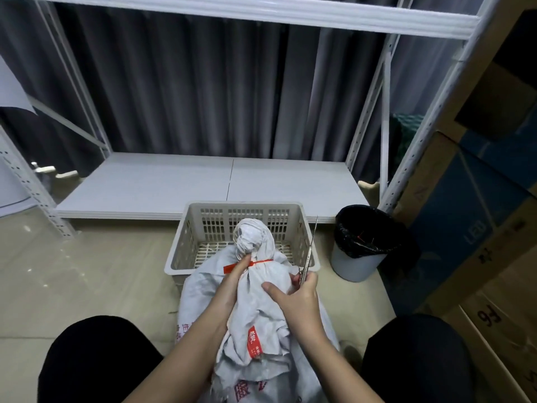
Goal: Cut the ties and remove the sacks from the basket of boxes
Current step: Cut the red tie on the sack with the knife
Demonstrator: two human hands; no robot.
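A white woven sack (261, 324) with red print lies between my knees, its bunched neck (252, 238) leaning over the near rim of a white slotted plastic basket (302, 225). A red tie (255, 262) cinches the neck. My left hand (234, 282) grips the sack just below the tie, thumb by the red strap. My right hand (299, 298) rests on the sack's right side and holds scissors (309, 251), blades pointing up and away, clear of the tie. No boxes show in the basket.
A grey bin with a black liner (363, 245) stands right of the basket. White metal shelving (203, 181) with a low deck lies beyond it, dark curtains behind. Stacked cardboard boxes (479, 228) line the right side. My dark-clad knees flank the sack.
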